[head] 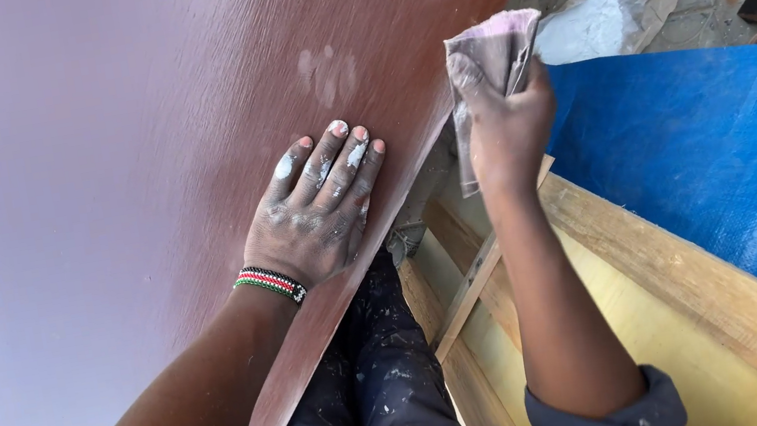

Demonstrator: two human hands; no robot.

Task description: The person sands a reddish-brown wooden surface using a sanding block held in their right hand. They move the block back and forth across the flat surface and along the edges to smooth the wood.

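- Reddish-brown glossy flat wooden panel fills the left and far side, its edge running diagonally from far right to near centre.
- Blue plastic tarpaulin lies right, beside a pale wooden frame.
- Left hand, paint-flecked, lies flat on the panel near its edge, grip spread.
- Right hand is raised just right of the edge, grip pinching a folded pinkish-grey sheet of sandpaper.
- Beaded wristband circles the left wrist.

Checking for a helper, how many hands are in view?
2. Dusty left hand lies flat on the glossy reddish-brown board; right hand grips a folded greyish sandpaper sheet off its edge.
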